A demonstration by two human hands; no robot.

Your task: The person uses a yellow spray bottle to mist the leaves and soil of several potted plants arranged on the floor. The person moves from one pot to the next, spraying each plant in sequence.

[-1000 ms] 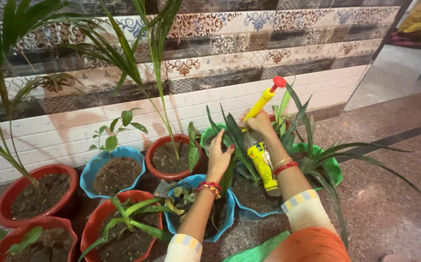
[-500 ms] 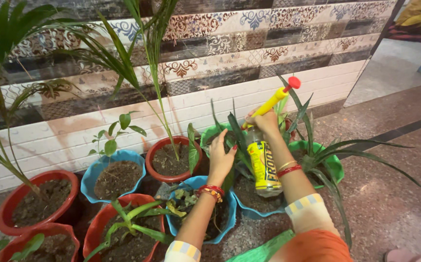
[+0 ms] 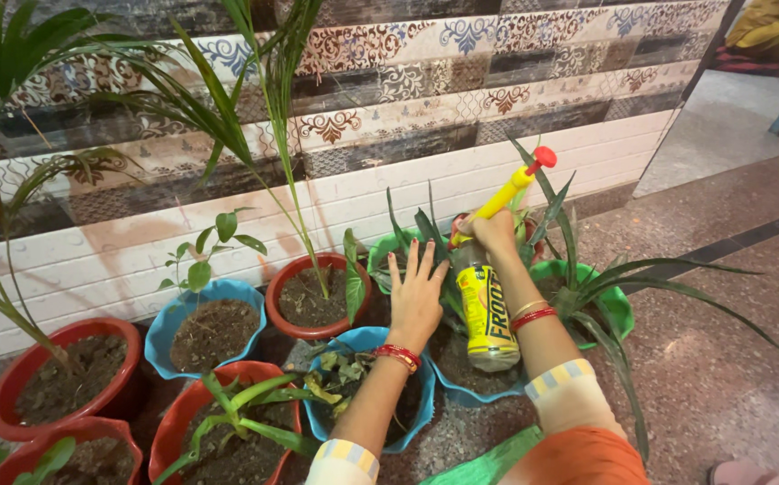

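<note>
Hands [image 3: 416,296] before half-hidden spray bottle [image 3: 486,310]

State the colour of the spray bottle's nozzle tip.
Red, on a yellow sprayer; the head view shows the nozzle tip clearly.

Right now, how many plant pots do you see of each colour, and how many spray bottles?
Red pots: 4
Blue pots: 3
Green pots: 2
Spray bottle, held in the right hand: 1
Total: 10
A further red rim may sit behind that hand, but it is too hidden to count.
</note>
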